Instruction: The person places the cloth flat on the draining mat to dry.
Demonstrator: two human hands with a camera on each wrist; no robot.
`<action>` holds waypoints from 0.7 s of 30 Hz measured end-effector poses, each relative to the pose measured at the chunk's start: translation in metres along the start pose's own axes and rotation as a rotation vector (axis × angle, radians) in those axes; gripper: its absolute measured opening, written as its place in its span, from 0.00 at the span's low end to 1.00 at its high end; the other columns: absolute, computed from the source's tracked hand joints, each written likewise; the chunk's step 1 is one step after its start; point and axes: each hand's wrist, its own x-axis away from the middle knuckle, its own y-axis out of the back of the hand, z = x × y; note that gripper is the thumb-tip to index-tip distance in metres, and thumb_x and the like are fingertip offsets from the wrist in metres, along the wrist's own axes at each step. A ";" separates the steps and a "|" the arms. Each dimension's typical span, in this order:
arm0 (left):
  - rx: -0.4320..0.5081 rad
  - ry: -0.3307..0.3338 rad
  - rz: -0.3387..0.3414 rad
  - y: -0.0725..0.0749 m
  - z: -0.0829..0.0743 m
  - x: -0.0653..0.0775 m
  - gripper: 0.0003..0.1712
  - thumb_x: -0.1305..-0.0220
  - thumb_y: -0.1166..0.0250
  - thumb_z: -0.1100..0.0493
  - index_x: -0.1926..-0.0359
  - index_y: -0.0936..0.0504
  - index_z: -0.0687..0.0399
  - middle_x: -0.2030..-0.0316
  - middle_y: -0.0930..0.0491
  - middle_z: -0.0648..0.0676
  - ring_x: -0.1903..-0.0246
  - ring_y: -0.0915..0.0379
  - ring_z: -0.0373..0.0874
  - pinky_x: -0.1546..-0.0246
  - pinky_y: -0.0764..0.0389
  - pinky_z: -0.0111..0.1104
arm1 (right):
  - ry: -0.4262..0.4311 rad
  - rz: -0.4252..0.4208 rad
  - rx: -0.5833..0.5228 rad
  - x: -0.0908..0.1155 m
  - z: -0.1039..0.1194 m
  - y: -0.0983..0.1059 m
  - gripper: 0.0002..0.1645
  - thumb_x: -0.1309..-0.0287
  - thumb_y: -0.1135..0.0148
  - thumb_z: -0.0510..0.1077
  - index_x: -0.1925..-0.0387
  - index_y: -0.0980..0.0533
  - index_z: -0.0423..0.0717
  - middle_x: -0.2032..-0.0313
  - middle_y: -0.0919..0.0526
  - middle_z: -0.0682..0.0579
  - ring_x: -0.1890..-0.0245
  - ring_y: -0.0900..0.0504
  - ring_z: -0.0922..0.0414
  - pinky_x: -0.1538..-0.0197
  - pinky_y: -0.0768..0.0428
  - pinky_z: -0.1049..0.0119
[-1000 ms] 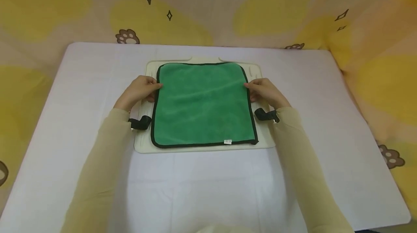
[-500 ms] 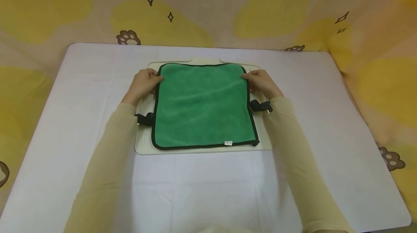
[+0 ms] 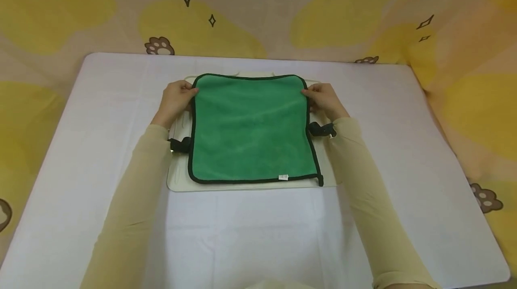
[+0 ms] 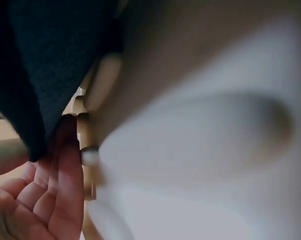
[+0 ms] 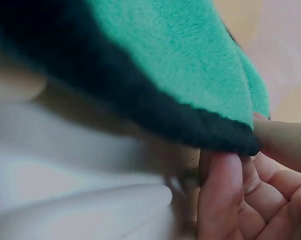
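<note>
A green cloth (image 3: 250, 132) with a black border is spread out over a cream board (image 3: 177, 177). My left hand (image 3: 174, 101) pinches its left edge near the far corner, thumb on top. At the opposite edge my right hand (image 3: 325, 99) pinches the cloth at about the same height. The left wrist view shows thumb and fingers of the left hand (image 4: 40, 195) on the dark border, above the blurred board. In the right wrist view the right hand (image 5: 255, 190) grips the black border (image 5: 190, 125), and the cloth stands raised off the board there.
The board lies on a white-covered table (image 3: 404, 168), mostly hidden beneath the cloth. A curtain (image 3: 258, 10) with yellow patches and paw prints hangs behind the table. Each wrist wears a dark camera strap, the left one (image 3: 181, 145) close to the cloth's edge.
Both hands have moved farther away from me along the side edges. The far edge of the cloth has risen slightly and now covers more of the board's far side.
</note>
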 end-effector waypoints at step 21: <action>0.040 0.098 0.347 0.010 0.014 0.059 0.19 0.36 0.38 0.59 0.53 0.30 0.71 0.69 0.19 0.55 0.76 0.24 0.37 0.71 0.19 0.30 | 0.093 0.229 0.159 0.060 -0.019 0.013 0.15 0.39 0.38 0.43 0.65 0.23 0.31 0.78 0.20 0.48 0.79 0.21 0.57 0.70 0.22 0.67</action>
